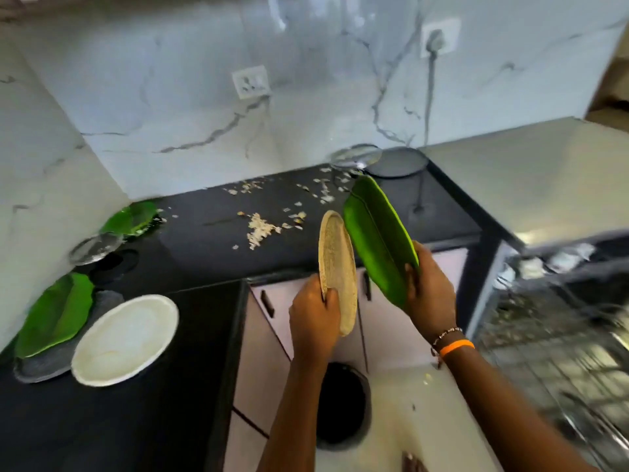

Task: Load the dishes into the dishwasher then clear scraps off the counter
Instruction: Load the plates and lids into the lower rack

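Note:
My left hand grips the lower edge of a round beige plate, held on edge over the gap in front of the counter. My right hand grips the lower end of a green leaf-shaped plate, tilted up to the right of the beige one. Pale food scraps lie scattered on the black counter. The open dishwasher's wire rack is at the right, blurred.
On the left counter lie a white plate, a green leaf plate on a grey plate, another green plate and a glass dish. A glass lid and dark plate sit at the back. A black bin stands on the floor below.

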